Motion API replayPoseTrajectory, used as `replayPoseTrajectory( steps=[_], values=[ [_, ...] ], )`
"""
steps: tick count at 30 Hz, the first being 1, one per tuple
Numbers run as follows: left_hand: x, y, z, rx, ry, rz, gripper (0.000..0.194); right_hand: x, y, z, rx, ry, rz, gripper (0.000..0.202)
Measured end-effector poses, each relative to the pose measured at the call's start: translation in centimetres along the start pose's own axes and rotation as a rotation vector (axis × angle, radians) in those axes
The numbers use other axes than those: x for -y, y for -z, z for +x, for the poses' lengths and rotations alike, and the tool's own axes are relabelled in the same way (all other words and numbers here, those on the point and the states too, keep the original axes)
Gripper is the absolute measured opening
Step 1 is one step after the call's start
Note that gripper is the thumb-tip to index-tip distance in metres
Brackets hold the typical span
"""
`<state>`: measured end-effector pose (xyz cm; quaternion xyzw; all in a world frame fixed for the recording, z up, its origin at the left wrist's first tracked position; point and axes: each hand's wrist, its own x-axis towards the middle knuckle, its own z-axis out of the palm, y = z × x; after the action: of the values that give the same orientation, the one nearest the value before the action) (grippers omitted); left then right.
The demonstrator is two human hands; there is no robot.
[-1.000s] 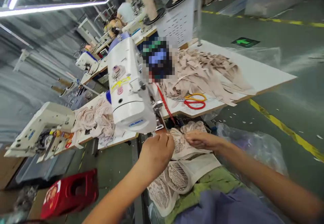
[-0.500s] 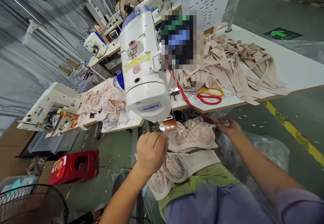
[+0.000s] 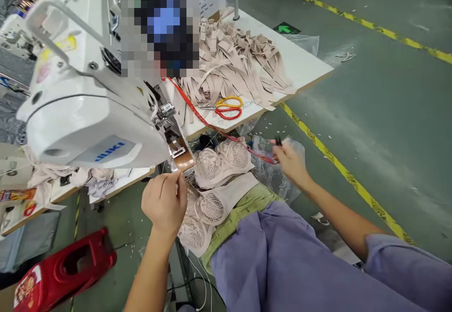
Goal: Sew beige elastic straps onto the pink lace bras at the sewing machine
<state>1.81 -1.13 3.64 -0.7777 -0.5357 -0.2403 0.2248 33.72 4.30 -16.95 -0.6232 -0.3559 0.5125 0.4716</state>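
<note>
My left hand (image 3: 164, 204) is closed, thumb against fingers, at the brown-edged work arm (image 3: 185, 160) of the white sewing machine (image 3: 95, 114). Whatever it pinches is hidden. Lace bras (image 3: 210, 206) in beige hang below the machine and rest over my lap, close to that hand. To the right, off the bras, my right hand (image 3: 290, 162) has its fingers curled round a small dark tool (image 3: 278, 141), blurred and mostly covered. A red cord (image 3: 197, 114) stretches from the machine down to this hand.
Red-and-yellow-handled scissors (image 3: 228, 109) lie on the white table (image 3: 307, 69) near a heap of beige straps (image 3: 236, 62). A red plastic stool (image 3: 67, 274) is on the floor at left. Clear plastic (image 3: 294, 147) hangs behind my right hand.
The view has swung right and nearer the machine. My right hand has moved away from the bra's edge, and the dark tool now shows in it. My left hand stays closed by the work arm.
</note>
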Motion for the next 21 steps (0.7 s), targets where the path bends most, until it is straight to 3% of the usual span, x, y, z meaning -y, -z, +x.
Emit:
replayPoseTrajectory(
  steps=[2,5,8,11,17,21],
  values=[
    [-0.2,-0.1,0.1,0.011,0.031,-0.011,0.008,2.6,-3.3,-3.5,0.161,0.039,0.027,0.034],
    [-0.5,-0.1,0.2,0.031,0.076,-0.045,0.007,7.1,-8.3,-8.1,0.683,0.042,0.133,0.040],
    [-0.9,0.2,0.4,0.050,0.113,-0.067,0.006,10.5,-12.1,-10.5,0.963,-0.174,0.371,0.049],
    [-1.5,0.6,0.5,0.067,0.149,-0.091,0.005,11.8,-14.2,-11.2,1.038,-0.336,0.562,0.048],
    [-2.2,1.1,0.4,0.094,0.132,-0.154,0.006,12.3,-15.0,-11.0,1.026,-0.180,0.593,0.048],
    [-1.4,0.8,0.5,0.105,0.195,-0.132,0.006,12.4,-14.9,-10.3,0.961,-0.156,0.597,0.043]
  ],
)
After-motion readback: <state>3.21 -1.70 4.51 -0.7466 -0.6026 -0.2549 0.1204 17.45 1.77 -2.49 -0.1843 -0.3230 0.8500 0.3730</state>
